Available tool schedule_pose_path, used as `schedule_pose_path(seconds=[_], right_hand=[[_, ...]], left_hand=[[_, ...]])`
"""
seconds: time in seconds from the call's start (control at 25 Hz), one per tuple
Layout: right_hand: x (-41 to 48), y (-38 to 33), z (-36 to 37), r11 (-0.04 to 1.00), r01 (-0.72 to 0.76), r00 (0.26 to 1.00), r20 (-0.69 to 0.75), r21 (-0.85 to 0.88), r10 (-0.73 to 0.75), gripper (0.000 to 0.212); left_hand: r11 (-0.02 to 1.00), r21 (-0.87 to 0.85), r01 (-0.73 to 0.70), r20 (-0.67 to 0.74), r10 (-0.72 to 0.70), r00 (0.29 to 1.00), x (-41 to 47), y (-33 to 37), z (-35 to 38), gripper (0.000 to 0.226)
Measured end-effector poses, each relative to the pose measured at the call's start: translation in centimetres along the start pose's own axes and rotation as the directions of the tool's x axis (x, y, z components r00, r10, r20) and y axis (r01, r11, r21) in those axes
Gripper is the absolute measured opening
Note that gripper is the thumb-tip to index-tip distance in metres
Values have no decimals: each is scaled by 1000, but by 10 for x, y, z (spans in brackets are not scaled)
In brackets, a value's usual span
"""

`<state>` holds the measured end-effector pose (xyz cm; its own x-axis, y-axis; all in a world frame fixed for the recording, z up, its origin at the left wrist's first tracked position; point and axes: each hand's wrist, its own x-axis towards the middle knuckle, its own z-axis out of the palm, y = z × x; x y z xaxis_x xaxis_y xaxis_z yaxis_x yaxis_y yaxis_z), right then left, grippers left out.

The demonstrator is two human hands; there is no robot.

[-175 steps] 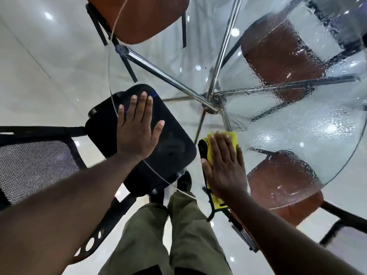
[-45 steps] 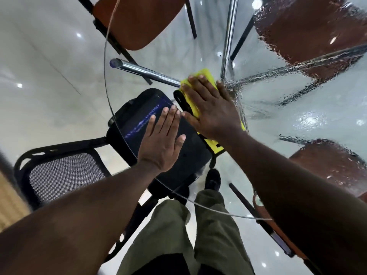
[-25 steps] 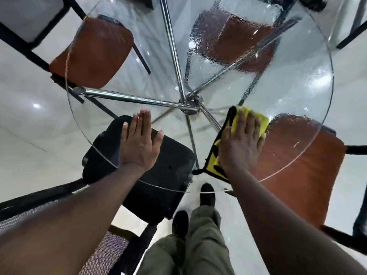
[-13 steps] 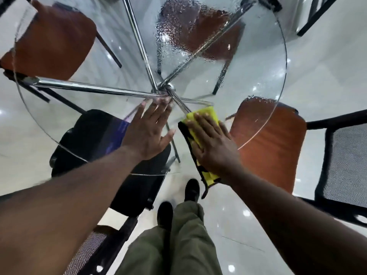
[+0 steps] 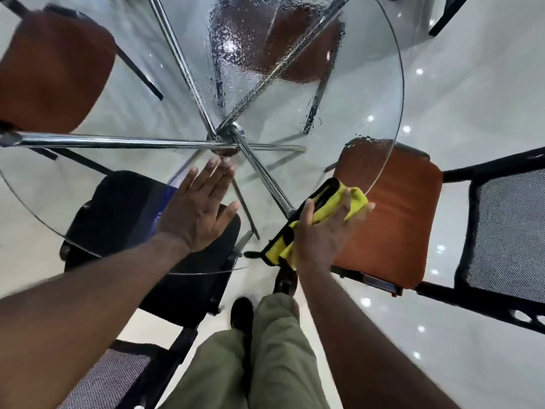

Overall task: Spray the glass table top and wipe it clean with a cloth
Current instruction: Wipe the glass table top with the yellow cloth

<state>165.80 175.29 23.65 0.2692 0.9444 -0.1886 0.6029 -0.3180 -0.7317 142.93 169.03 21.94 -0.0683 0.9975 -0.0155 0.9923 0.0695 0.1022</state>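
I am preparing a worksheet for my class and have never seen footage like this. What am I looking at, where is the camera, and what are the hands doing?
There is no machine here. A person wears a wide-angle camera on the head, so the single picture looks down past their own arms and legs. The left hand lies flat, fingers straight, on a round glass table top. The right hand grips a bunched yellow cloth at the near rim. Water droplets cover the far part of the glass. Beneath it you see chrome legs, an orange chair seat and a black chair.
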Motion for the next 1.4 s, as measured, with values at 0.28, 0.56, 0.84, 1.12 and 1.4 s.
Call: schedule_pose_path(seconds=[0.28,0.56,0.84,1.12,1.4], right_hand=[[54,-2,-16,869,-416,899,-20,269,437,80],[86,4,-14,898,-353,930,-9,263,368,75],[39,-5,-13,862,-396,907,-16,316,422,62],[135,18,-18,882,-267,962,49,388,269,64],[27,16,0,788,-391,897,3,476,443,70]], left_hand=[[1000,25,-17,-3,17,1000,1,0,-1,74],[999,26,-25,-12,25,1000,3,-2,2,73],[999,30,-28,-13,29,1000,1,-3,3,74],[999,31,-23,0,23,1000,3,-2,6,75],[999,25,-32,-13,33,999,3,-5,5,71]])
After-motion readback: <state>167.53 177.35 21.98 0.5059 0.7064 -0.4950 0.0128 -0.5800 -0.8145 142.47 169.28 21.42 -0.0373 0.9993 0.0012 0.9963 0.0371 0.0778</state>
